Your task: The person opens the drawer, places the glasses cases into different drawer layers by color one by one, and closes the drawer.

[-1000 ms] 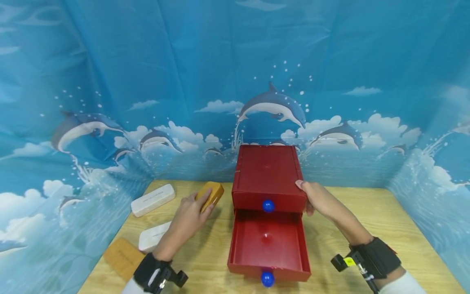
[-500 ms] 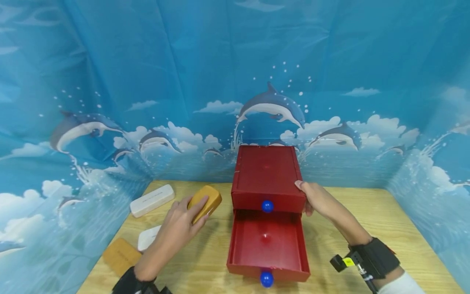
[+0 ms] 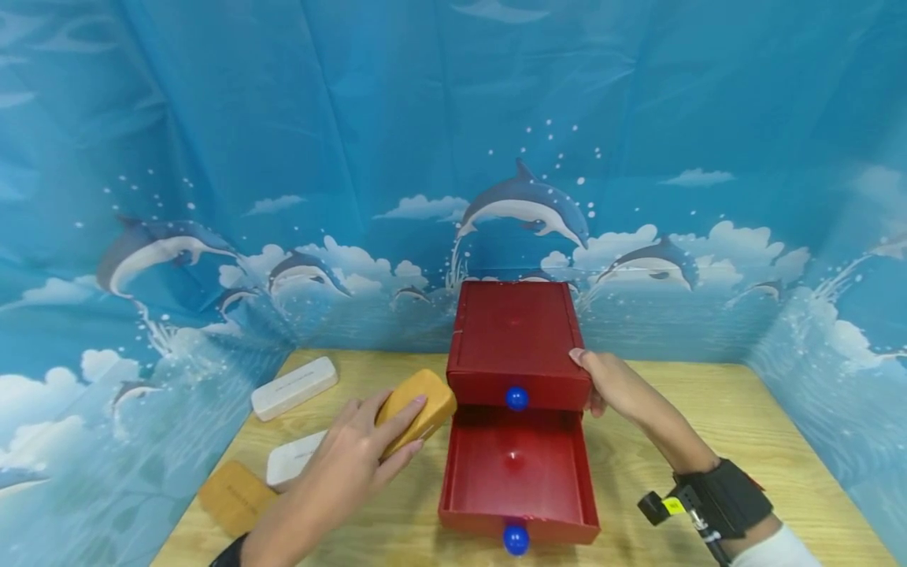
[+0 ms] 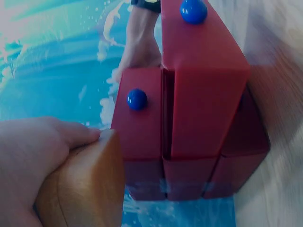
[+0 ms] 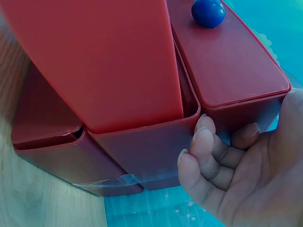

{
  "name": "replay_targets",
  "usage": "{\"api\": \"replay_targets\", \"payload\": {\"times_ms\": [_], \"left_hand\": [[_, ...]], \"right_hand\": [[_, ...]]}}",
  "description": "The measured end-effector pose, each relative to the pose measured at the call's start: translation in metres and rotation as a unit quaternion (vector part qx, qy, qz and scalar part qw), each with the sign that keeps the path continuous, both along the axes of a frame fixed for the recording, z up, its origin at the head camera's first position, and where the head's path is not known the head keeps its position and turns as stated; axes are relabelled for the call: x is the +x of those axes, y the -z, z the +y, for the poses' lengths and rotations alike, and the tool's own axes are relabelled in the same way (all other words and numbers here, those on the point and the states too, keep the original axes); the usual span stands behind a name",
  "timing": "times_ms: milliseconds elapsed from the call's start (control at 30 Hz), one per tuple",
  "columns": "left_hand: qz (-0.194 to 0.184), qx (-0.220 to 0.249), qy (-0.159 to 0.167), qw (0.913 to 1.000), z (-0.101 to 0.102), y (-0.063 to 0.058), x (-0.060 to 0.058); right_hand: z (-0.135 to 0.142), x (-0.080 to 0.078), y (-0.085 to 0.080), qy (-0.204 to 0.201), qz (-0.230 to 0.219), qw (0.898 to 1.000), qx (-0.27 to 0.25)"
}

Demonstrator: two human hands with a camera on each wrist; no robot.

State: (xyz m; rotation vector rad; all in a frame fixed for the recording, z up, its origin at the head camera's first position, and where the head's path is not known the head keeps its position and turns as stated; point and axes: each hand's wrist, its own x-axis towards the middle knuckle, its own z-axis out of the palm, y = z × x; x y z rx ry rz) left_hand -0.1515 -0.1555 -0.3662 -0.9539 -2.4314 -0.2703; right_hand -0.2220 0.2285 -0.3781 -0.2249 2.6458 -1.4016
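Observation:
My left hand grips a mustard-yellow glasses case, thumb and fingers along its sides, just left of the red drawer cabinet. In the left wrist view, the case shows close in front of the cabinet's top drawer. A drawer below the top one is pulled out, and nothing lies inside it. At the cabinet's right side, my right hand holds the upper edge, thumb on top and fingers against the side. Those fingers appear curled beside the cabinet wall in the right wrist view.
Two white glasses cases, one farther back and one nearer, lie on the left of the wooden table. A brown case lies at the left edge. A dolphin-print curtain surrounds the back and sides.
My left hand first drew slightly back toward me with the yellow case, then moved right, so the case now reaches the cabinet's left edge in view. The right hand and open drawer stayed put.

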Motion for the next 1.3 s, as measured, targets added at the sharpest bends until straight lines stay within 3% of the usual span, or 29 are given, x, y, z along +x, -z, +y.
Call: {"api": "replay_targets", "payload": {"times_ms": [200,500,900,1133,1300], "left_hand": [[0.002,-0.021,0.051,0.9985,0.015,-0.008,0.004],[-0.028,-0.045,0.12,0.9913,0.041,-0.011,0.001],[-0.069,-0.058,0.198,0.976,0.063,-0.008,-0.008],[-0.069,-0.07,0.242,0.9652,0.081,-0.001,-0.018],[-0.075,-0.097,0.268,0.9557,0.09,0.003,-0.018]], "right_hand": [[0.001,0.001,0.0,0.004,-0.003,1.0,-0.002],[0.001,0.001,0.0,0.0,-0.003,1.0,-0.001],[0.001,-0.001,-0.001,-0.006,0.0,1.0,0.001],[0.002,0.0,-0.002,-0.015,-0.001,1.0,-0.009],[0.003,0.0,-0.002,-0.02,-0.003,1.0,-0.009]]}}
